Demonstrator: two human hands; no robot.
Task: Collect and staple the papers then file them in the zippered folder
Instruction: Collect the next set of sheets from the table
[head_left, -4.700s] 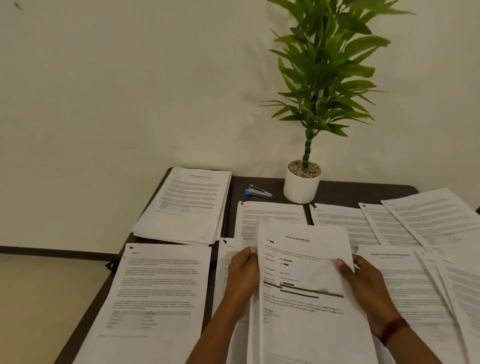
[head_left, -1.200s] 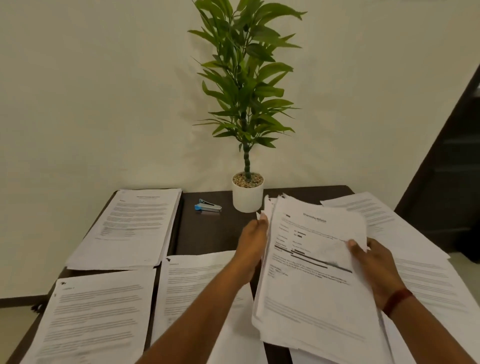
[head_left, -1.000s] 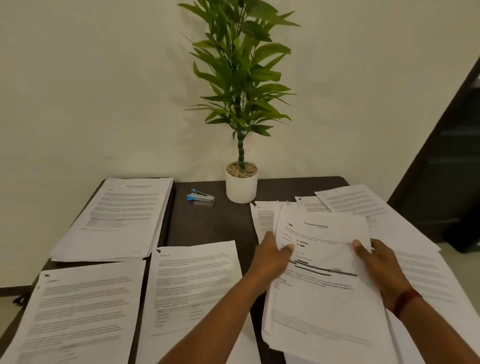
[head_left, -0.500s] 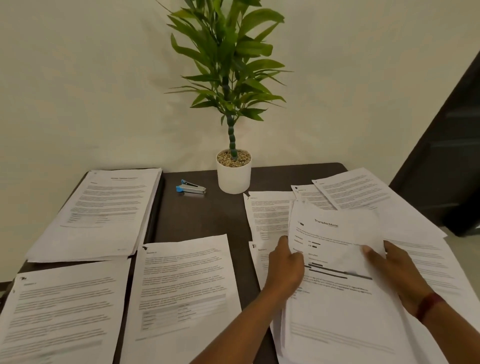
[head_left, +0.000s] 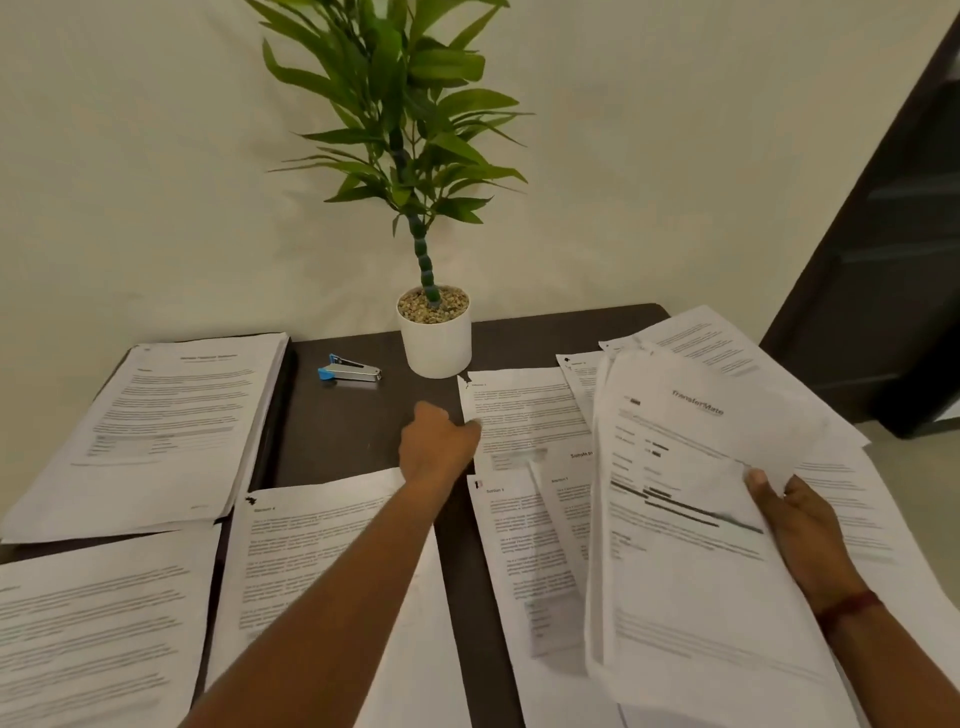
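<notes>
Dark-brown table (head_left: 358, 447) is strewn with printed papers (head_left: 322, 561): collecting is underway, stapling and filing not started. Right hand (head_left: 800, 525) clamps the gathered stack (head_left: 691, 545) above the right-side sheets; left hand (head_left: 439, 444), well apart, curls at the left edge of a loose sheet (head_left: 524, 410), pinch unconfirmed, and next must lift it onto the stack. Plant pot (head_left: 435, 348) crowds that sheet's far corner; stapler (head_left: 349, 369) lies near; folder not identified.

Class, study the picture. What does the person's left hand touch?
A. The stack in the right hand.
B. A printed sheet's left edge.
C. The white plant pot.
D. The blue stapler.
B: the left hand touches the left edge of the printed sheet on the table, apart from the stapler and plant pot; the right hand holds the stack.
</notes>
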